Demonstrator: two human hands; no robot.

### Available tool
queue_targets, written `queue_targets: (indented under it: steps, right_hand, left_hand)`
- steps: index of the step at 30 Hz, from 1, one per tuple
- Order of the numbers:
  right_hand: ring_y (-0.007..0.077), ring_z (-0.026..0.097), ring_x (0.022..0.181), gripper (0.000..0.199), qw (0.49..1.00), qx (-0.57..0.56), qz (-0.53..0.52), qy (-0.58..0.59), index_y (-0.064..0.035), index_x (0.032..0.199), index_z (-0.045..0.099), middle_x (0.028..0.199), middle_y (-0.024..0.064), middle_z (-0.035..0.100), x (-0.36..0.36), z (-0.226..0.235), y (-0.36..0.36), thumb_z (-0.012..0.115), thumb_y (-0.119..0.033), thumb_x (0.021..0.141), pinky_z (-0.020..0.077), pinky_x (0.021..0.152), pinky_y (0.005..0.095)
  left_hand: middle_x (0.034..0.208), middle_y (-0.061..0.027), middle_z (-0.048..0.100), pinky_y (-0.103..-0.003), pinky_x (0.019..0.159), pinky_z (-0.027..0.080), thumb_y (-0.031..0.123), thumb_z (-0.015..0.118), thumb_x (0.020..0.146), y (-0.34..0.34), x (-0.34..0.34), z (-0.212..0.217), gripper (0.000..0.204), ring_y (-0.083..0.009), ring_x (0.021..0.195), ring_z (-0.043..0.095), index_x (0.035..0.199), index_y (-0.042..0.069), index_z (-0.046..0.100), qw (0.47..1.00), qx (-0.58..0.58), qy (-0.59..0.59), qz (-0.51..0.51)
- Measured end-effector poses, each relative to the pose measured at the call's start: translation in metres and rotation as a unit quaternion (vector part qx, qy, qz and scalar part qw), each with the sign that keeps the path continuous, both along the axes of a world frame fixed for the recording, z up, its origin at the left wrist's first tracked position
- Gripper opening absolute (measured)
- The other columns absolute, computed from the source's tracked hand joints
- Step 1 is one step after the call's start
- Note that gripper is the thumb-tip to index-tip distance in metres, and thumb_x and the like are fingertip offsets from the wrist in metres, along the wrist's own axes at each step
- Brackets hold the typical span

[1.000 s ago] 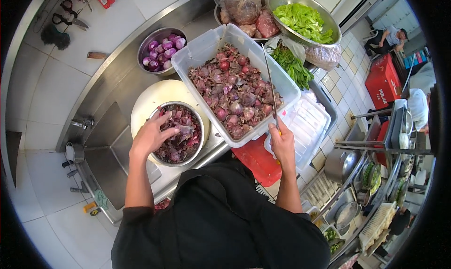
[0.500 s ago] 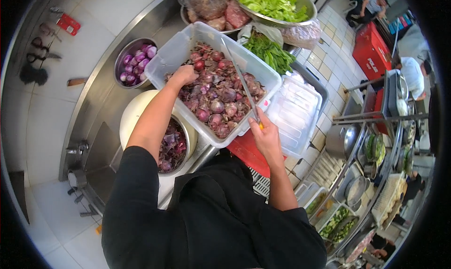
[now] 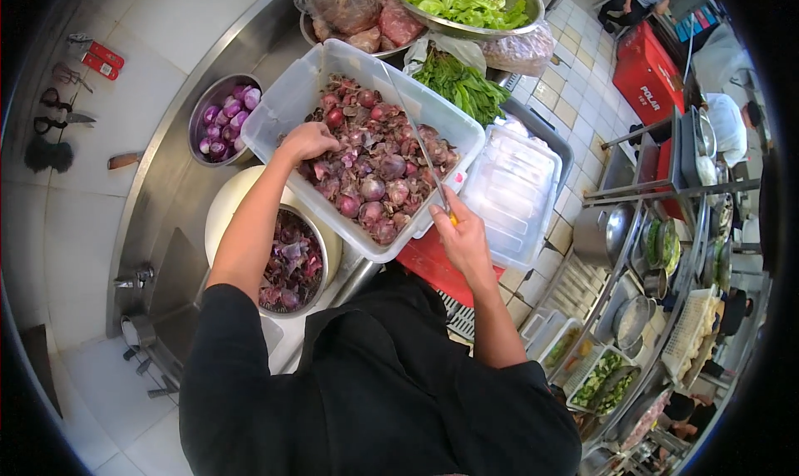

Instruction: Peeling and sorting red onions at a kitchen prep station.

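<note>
A translucent plastic bin [image 3: 275, 101] in front of me is heaped with red onions [image 3: 372, 190] and loose dry skins. At the bin's left side, my left hand [image 3: 310, 141] reaches in with its fingers curled down at the onions. Its fingertips are hidden, so what they grip cannot be made out. My right hand [image 3: 463, 236] is closed round the handle of a long-bladed knife [image 3: 414, 125], over the bin's near right edge. The blade points away from me across the onions. Left of the bin, a steel bowl [image 3: 196, 135] holds peeled purple onions [image 3: 228, 120].
A pot [image 3: 323, 291] of onion skins stands by my left forearm, near the steel sink [image 3: 158, 243]. Beyond the bin are bagged meat [image 3: 345, 6], a bowl of lettuce [image 3: 466, 2] and leafy greens [image 3: 462, 85]. A lidded clear container [image 3: 509, 195] sits right. Shelves with pans [image 3: 601, 229] line the right.
The view has shifted slightly, moving the bin and both hands left in the picture. My left hand has drawn a little nearer me and its fingers look more curled. The knife stays in my right hand.
</note>
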State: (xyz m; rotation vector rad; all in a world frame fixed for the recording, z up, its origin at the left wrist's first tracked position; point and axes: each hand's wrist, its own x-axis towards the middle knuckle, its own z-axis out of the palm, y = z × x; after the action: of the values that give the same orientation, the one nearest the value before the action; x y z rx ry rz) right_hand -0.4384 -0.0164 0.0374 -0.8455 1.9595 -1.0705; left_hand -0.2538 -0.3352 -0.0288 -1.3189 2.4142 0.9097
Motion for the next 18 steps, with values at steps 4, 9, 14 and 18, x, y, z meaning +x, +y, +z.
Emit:
queue_targets:
  steps: [4,9,14,18]
  right_hand:
    - [0.0242,0.066,0.094,0.052,1.000,0.024,0.017,0.002,-0.0019,0.133,0.054,0.098,0.0241,0.067,0.000,0.004,-0.002,0.062,-0.032,0.092,0.0483,0.086,0.0342]
    - [0.0071,0.043,0.055,0.051,0.998,-0.067,0.011,0.009,0.0017,0.137,0.051,0.063,-0.0035,0.047,0.002,-0.015,0.000,0.062,-0.023,0.093,0.0386,0.053,0.0254]
    - [0.0059,0.042,0.055,0.055,0.995,-0.055,0.032,0.071,0.0006,0.139,0.049,0.064,-0.0036,0.048,-0.001,-0.019,0.000,0.063,-0.026,0.092,0.0363,0.050,0.0243]
    - [0.0064,0.041,0.054,0.056,0.999,-0.031,0.002,0.042,0.0002,0.138,0.050,0.063,-0.0034,0.048,0.005,-0.008,0.000,0.064,-0.028,0.092,0.0361,0.051,0.0239]
  left_hand:
    - [0.094,-0.0117,0.067,-0.033,0.079,0.047,0.048,0.071,0.076,0.023,0.021,0.030,0.052,-0.0206,0.087,0.061,0.101,0.003,0.066,0.990,0.084,0.069,0.087]
    - [0.094,-0.0001,0.066,-0.026,0.081,0.045,0.036,0.061,0.094,0.050,0.033,0.051,0.030,-0.0109,0.089,0.058,0.104,0.008,0.065,0.884,0.223,0.360,0.196]
    - [0.081,0.0002,0.061,-0.027,0.046,0.046,0.037,0.054,0.097,0.097,0.066,0.082,0.029,-0.0102,0.065,0.059,0.107,0.010,0.060,0.809,0.303,0.429,0.262]
    - [0.081,0.0003,0.062,-0.024,0.050,0.044,0.037,0.055,0.097,0.144,0.121,0.094,0.031,-0.0087,0.062,0.056,0.101,0.007,0.062,0.785,0.267,0.458,0.319]
